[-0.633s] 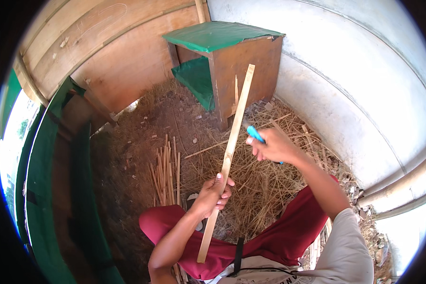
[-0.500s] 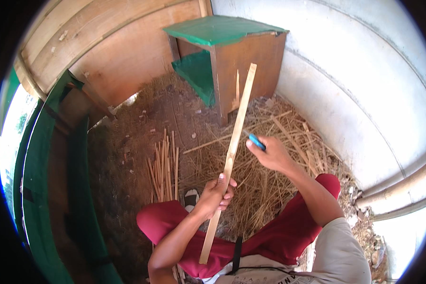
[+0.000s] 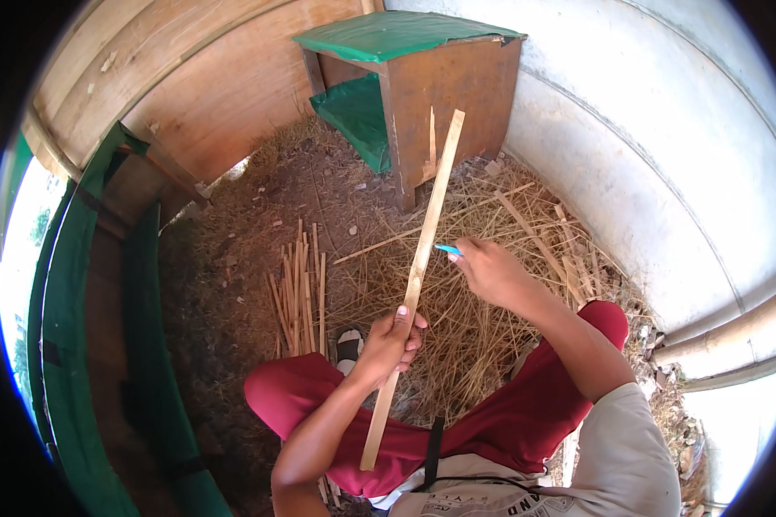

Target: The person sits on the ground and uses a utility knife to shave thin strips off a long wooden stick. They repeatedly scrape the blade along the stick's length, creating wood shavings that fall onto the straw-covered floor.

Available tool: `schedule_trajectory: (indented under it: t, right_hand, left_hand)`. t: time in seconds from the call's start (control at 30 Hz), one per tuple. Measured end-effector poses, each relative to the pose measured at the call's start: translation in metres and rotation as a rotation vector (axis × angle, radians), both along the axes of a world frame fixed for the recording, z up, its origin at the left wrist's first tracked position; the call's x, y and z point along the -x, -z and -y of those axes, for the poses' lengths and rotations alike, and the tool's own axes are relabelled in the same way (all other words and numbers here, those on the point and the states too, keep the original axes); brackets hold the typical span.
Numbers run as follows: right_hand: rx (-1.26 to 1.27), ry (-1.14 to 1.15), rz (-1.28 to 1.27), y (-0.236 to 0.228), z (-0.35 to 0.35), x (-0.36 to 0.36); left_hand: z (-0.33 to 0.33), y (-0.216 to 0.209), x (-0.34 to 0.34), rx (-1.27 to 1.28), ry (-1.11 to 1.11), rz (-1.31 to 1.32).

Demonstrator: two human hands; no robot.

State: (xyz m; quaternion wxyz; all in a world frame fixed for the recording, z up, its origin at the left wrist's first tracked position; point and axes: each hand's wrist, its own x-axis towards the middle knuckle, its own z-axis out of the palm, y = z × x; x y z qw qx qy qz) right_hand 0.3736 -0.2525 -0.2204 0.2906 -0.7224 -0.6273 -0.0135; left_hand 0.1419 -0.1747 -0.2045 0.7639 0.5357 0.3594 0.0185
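Observation:
A long, flat bamboo strip slants upright in front of me, its lower end over my lap. My left hand is wrapped round its lower part, thumb on top. Just right of the strip's middle, my right hand is closed on a small blue-handled tool. The tool's tip points left, close to the strip; whether it touches I cannot tell. Its blade or working end is too small to make out.
A bundle of thin split sticks lies left of my feet. Shavings and straw-like strips cover the ground between my knees. Ahead stands a brown wooden cabinet with a green top. A green-edged shelf runs along the left; a pale wall borders the right.
My right hand has shifted slightly left and turned, bringing the blue-handled tool nearer the bamboo strip. My left hand keeps its hold, and the strip has barely moved.

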Motion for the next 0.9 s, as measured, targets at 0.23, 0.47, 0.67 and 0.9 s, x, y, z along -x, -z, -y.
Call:
schedule_trajectory:
  t: [0.23,0.47,0.67,0.9]
  right_hand:
    - [0.105,-0.028,0.198,-0.008,-0.001,0.017]
    - [0.247,0.069,0.001,-0.005,-0.005,0.024]
    - [0.215,0.013,-0.078,-0.014,-0.002,0.022]
    - [0.134,0.019,0.062,0.013,-0.002,0.015]
  left_hand:
    - [0.002,0.007,-0.005,-0.006,-0.021,-0.019]
    - [-0.002,0.01,-0.008,-0.019,-0.039,-0.021]
    - [-0.001,0.009,-0.007,-0.015,-0.028,-0.046]
    - [0.006,0.02,-0.004,-0.089,-0.02,-0.1]
